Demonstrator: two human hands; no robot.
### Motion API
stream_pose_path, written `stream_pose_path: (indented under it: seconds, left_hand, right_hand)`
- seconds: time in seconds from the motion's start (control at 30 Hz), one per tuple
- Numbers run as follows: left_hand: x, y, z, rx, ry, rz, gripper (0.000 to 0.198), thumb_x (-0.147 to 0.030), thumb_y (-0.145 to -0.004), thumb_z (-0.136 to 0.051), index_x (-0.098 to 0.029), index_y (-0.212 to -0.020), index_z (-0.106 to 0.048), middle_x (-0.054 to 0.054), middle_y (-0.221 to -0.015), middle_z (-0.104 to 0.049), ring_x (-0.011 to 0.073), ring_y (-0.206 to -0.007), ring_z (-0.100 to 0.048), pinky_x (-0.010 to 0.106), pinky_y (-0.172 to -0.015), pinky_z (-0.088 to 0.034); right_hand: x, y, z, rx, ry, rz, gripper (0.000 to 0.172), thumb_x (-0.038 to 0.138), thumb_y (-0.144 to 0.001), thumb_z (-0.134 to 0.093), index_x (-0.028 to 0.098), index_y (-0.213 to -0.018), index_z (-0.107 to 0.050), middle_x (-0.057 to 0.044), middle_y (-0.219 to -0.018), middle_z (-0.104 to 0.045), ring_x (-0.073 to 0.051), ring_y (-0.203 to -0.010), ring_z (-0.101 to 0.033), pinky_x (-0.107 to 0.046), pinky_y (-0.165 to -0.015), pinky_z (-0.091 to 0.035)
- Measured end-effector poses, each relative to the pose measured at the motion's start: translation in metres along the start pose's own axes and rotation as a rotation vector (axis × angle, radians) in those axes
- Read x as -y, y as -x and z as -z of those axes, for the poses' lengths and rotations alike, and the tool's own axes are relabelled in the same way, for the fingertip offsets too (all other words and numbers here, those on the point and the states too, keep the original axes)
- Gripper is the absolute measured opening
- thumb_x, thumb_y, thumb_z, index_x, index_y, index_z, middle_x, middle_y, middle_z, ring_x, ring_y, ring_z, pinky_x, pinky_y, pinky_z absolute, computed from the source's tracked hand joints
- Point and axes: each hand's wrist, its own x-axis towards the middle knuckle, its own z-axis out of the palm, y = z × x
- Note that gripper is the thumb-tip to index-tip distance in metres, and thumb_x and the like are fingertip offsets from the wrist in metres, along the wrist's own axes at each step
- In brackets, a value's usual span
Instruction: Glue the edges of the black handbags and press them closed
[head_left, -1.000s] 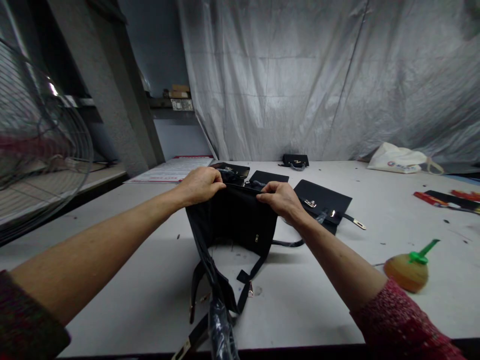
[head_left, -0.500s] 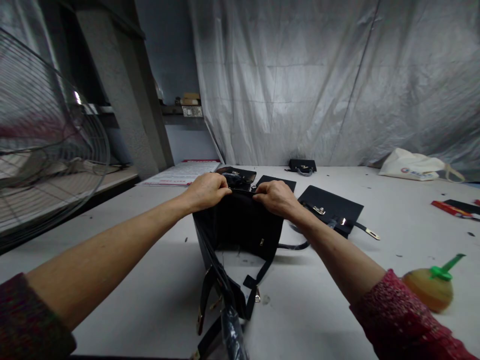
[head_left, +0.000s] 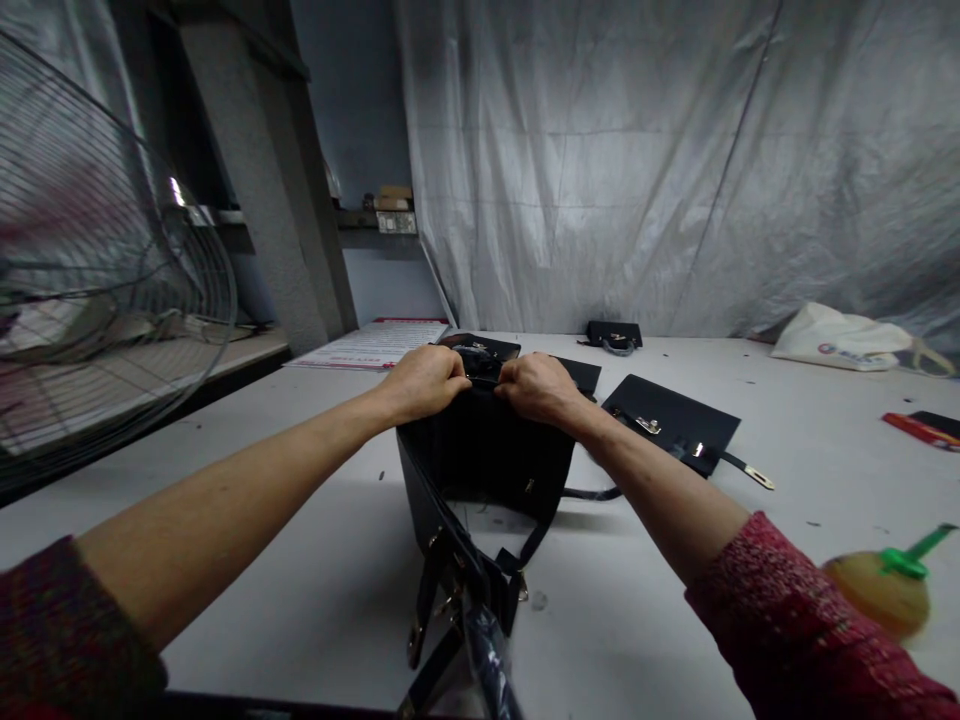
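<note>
A black handbag [head_left: 495, 455] stands before me on the white table, its inside turned towards me and its plastic-wrapped handle [head_left: 487, 650] hanging at the near side. My left hand [head_left: 429, 380] pinches the bag's far upper edge from the left. Just beside it, my right hand [head_left: 538, 388] grips the same edge, thumb and fingers closed. Straps with gold-coloured metal fittings dangle from the near side of the bag. The fingertips are partly hidden behind the edge.
Flat black bag pieces [head_left: 671, 420] lie to the right, and a small black bag [head_left: 613, 336] sits farther back. A bottle with a green spout [head_left: 877, 590] stands at right. A white cloth bag [head_left: 840, 338] rests behind. A wire fan guard [head_left: 150, 260] is at left.
My right hand has moved slightly left along the bag's edge, closer to my left hand. The whole view has shifted a little, so things appear farther right.
</note>
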Motion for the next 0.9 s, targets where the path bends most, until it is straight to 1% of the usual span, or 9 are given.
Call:
stream_pose_path:
  seconds: [0.1, 0.2, 0.33, 0.37, 0.43, 0.53, 0.67, 0.83, 0.9]
  left_hand:
    - [-0.001, 0.0, 0.0, 0.002, 0.0, 0.005, 0.021, -0.035, -0.083, -0.057, -0.019, -0.074, -0.068, 0.005, -0.081, -0.07, 0.0213, -0.076, -0.062, 0.031, -0.066, -0.041]
    - [0.0, -0.001, -0.001, 0.003, 0.028, -0.006, 0.02, -0.034, -0.082, -0.057, -0.019, -0.074, -0.067, 0.005, -0.079, -0.069, 0.0211, -0.075, -0.061, 0.032, -0.066, -0.042]
    - [0.004, 0.002, 0.001, 0.03, 0.209, -0.115, 0.013, -0.032, -0.08, -0.062, -0.019, -0.08, -0.065, 0.003, -0.083, -0.065, 0.019, -0.08, -0.061, 0.032, -0.074, -0.046]
    - [0.006, 0.005, 0.002, 0.037, 0.295, -0.149, 0.016, -0.032, -0.077, -0.066, -0.019, -0.086, -0.063, 0.003, -0.089, -0.064, 0.0183, -0.084, -0.061, 0.031, -0.075, -0.047]
    - [0.01, 0.01, 0.005, 0.048, 0.44, -0.215, 0.036, -0.032, -0.068, -0.076, -0.019, -0.098, -0.059, 0.005, -0.108, -0.059, 0.0177, -0.093, -0.06, 0.029, -0.077, -0.05]
    - [0.012, 0.019, 0.009, 0.1, 0.511, -0.265, 0.053, -0.034, -0.059, -0.084, -0.02, -0.102, -0.055, 0.009, -0.124, -0.048, 0.0186, -0.101, -0.058, 0.028, -0.076, -0.052]
    - [0.006, 0.018, 0.009, 0.151, 0.55, -0.246, 0.046, -0.038, -0.062, -0.083, -0.019, -0.094, -0.056, 0.006, -0.113, -0.052, 0.0168, -0.092, -0.059, 0.027, -0.072, -0.051]
    - [-0.001, 0.007, 0.004, 0.118, 0.477, -0.406, 0.024, -0.038, -0.075, -0.074, -0.018, -0.084, -0.065, 0.003, -0.099, -0.058, 0.0166, -0.092, -0.057, 0.03, -0.082, -0.048]
    - [-0.003, 0.005, 0.002, 0.105, 0.444, -0.419, 0.019, -0.036, -0.078, -0.072, -0.018, -0.083, -0.067, 0.003, -0.096, -0.06, 0.0161, -0.091, -0.058, 0.03, -0.083, -0.046]
  right_hand:
    - [0.001, 0.001, 0.001, 0.008, 0.0, -0.007, 0.015, 0.034, -0.08, -0.065, 0.024, -0.082, -0.076, -0.008, -0.081, -0.071, -0.023, -0.077, -0.062, -0.031, -0.066, -0.039]
    - [0.007, -0.001, 0.003, 0.051, -0.033, 0.048, 0.018, 0.04, -0.079, -0.066, 0.027, -0.089, -0.075, -0.005, -0.081, -0.07, -0.02, -0.074, -0.06, -0.03, -0.064, -0.037]
    - [0.015, -0.004, 0.011, 0.079, -0.042, 0.083, 0.009, 0.031, -0.076, -0.067, 0.026, -0.079, -0.075, -0.002, -0.068, -0.065, -0.018, -0.068, -0.055, -0.029, -0.062, -0.034]
    - [0.015, -0.002, 0.014, 0.088, -0.046, 0.072, 0.008, 0.029, -0.075, -0.067, 0.025, -0.075, -0.074, -0.002, -0.065, -0.063, -0.017, -0.065, -0.054, -0.029, -0.061, -0.033]
    - [0.011, 0.004, 0.023, 0.124, -0.059, 0.044, 0.005, 0.026, -0.072, -0.069, 0.024, -0.07, -0.073, 0.0, -0.059, -0.06, -0.015, -0.059, -0.051, -0.028, -0.058, -0.032]
    - [0.0, 0.018, 0.035, 0.199, -0.094, -0.011, 0.008, 0.026, -0.071, -0.069, 0.023, -0.064, -0.071, 0.002, -0.052, -0.054, -0.013, -0.052, -0.046, -0.028, -0.055, -0.03]
    - [-0.012, 0.034, 0.041, 0.208, -0.155, -0.099, 0.009, 0.029, -0.072, -0.069, 0.023, -0.068, -0.074, 0.003, -0.053, -0.056, -0.013, -0.053, -0.048, -0.028, -0.056, -0.03]
    - [-0.014, 0.043, 0.044, 0.212, -0.133, -0.125, 0.013, 0.031, -0.074, -0.066, 0.022, -0.074, -0.075, 0.003, -0.057, -0.057, -0.012, -0.057, -0.051, -0.026, -0.055, -0.031]
    - [-0.014, 0.045, 0.047, 0.222, -0.116, -0.115, 0.014, 0.032, -0.075, -0.065, 0.022, -0.077, -0.075, 0.003, -0.059, -0.058, -0.012, -0.058, -0.051, -0.025, -0.056, -0.032]
